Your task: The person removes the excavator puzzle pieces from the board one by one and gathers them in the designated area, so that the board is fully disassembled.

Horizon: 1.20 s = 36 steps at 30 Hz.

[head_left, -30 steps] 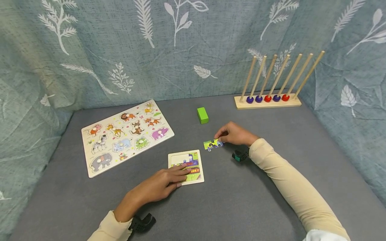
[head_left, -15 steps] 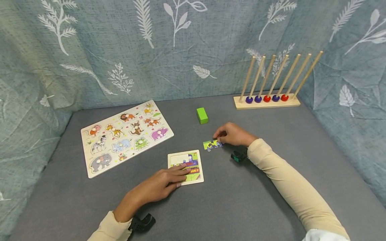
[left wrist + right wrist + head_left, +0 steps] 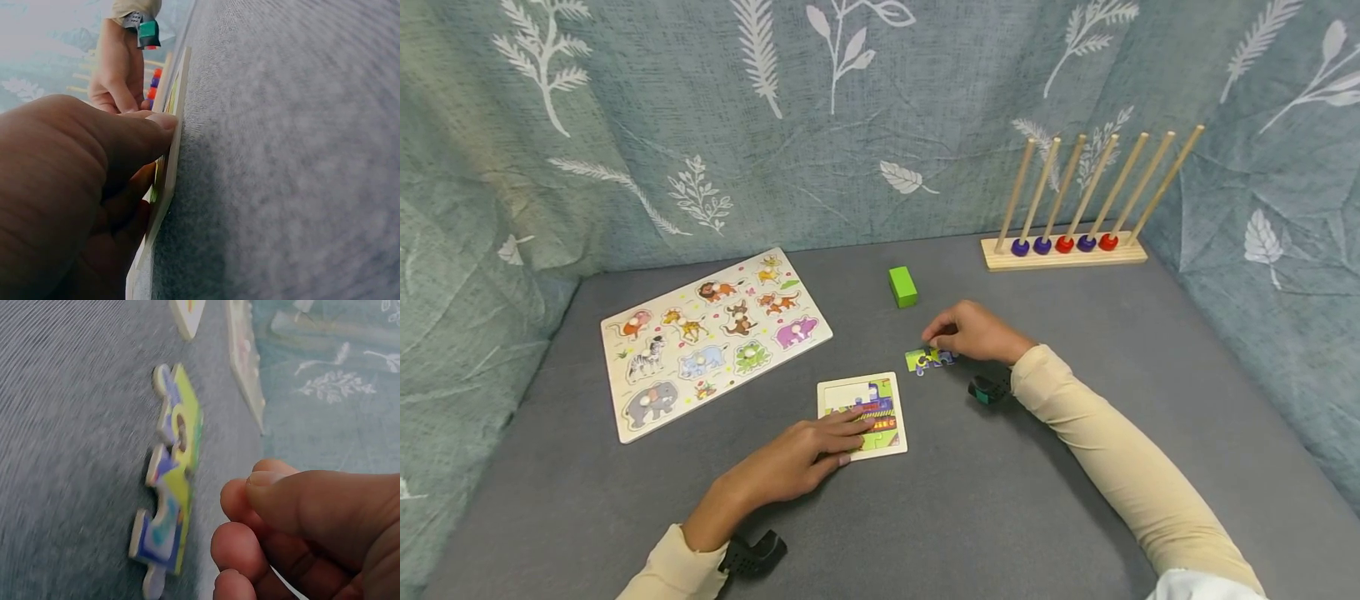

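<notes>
My left hand (image 3: 808,454) lies with its fingers extended across a small square jigsaw puzzle tray (image 3: 900,433); in the left wrist view, the thumb (image 3: 164,121) rests at the tray's edge. Part of the picture shows beside the fingers, with a bare patch at the tray's upper left. Right of the tray, two yellow-green and blue jigsaw pieces (image 3: 164,519) lie side by side on the table. Just above them hovers my right hand (image 3: 973,331), thumb and index fingertips together and other fingers curled; nothing shows between them in the right wrist view.
A larger animal peg puzzle board (image 3: 715,342) lies at the back left. Behind the pieces sits a green block (image 3: 902,287). At the back right stands a wooden rack (image 3: 1067,261) with upright rods and red and blue beads, before a leaf-patterned curtain (image 3: 850,200).
My right hand has shifted slightly left, its fingertips now over the middle of the two pieces instead of at the right one. The left hand stays on the tray.
</notes>
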Available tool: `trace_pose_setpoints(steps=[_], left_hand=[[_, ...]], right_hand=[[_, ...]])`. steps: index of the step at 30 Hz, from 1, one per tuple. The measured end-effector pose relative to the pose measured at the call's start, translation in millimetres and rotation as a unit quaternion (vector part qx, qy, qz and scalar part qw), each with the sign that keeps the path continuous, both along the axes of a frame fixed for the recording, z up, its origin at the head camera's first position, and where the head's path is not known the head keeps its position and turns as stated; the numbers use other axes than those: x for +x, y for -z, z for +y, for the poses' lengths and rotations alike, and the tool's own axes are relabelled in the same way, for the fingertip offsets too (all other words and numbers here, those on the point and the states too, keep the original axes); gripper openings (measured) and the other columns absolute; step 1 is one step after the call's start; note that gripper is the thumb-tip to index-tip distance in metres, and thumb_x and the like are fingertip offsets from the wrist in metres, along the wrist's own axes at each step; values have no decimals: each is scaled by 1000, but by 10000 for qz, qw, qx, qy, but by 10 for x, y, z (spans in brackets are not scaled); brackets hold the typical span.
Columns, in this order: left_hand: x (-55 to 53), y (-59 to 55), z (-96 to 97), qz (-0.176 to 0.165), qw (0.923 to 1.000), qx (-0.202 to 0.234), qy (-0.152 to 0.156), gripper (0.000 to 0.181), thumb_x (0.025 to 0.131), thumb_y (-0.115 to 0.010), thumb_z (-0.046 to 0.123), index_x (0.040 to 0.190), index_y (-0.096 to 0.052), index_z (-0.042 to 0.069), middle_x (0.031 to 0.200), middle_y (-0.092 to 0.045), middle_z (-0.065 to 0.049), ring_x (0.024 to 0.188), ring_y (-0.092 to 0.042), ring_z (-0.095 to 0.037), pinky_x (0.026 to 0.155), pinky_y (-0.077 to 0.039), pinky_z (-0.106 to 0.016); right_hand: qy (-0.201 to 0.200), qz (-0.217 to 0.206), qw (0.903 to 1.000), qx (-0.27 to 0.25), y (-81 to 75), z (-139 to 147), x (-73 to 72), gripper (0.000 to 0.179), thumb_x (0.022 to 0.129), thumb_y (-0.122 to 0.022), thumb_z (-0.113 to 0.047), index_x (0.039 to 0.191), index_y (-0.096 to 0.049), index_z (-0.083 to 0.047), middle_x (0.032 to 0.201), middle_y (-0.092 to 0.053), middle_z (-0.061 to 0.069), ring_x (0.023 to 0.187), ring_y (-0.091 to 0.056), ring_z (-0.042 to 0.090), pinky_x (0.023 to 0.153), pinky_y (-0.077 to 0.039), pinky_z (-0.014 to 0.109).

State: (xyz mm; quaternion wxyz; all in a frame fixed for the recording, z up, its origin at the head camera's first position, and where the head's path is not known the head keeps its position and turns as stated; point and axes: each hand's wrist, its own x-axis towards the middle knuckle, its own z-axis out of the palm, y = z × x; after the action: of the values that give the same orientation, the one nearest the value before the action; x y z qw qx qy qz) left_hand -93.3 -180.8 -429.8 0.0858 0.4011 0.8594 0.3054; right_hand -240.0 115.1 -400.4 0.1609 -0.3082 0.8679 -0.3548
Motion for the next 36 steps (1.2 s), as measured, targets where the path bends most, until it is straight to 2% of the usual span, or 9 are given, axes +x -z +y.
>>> trace_pose_setpoints(steps=[6,12,20,28,36], left_hand=[[-1,-1,8,65,10000,17,0,40,93,-64,5,133,-61,6,145,-48,-2,138,-36,-24,106,-37,-46],[-5,-1,1,57,10000,9,-7,40,94,-64,6,133,-60,7,145,-48,-2,138,-36,-24,105,-37,-47],[-1,-33,-12,-182,9998,-71,-75,40,94,-63,6,134,-59,5,143,-50,-2,138,-36,-23,107,-36,-46],[-14,-15,-12,27,10000,43,37,41,94,-63,5,135,-59,7,146,-47,-2,139,-36,-24,105,-37,-47],[-2,-29,-13,117,9999,-62,4,40,92,-64,3,132,-62,7,147,-46,-9,137,-39,-24,103,-40,-46]], right_hand=[[-252,-152,9992,-284,-34,-82,35,17,94,-63,-6,106,-74,0,103,-72,7,85,-66,13,72,-53,31],[-420,-267,9982,-325,-34,-171,60,15,94,-63,-3,104,-75,0,97,-73,6,77,-64,11,64,-50,27],[-813,-448,9943,-521,-26,-278,89,17,93,-63,-1,107,-73,4,98,-73,8,81,-67,14,68,-53,27],[-1000,-453,9927,-498,-27,-373,133,17,93,-64,-1,107,-74,1,97,-73,5,82,-66,11,68,-53,26],[-1280,-449,9898,-435,9,-460,194,17,92,-64,-1,106,-74,2,98,-73,6,88,-68,12,75,-53,24]])
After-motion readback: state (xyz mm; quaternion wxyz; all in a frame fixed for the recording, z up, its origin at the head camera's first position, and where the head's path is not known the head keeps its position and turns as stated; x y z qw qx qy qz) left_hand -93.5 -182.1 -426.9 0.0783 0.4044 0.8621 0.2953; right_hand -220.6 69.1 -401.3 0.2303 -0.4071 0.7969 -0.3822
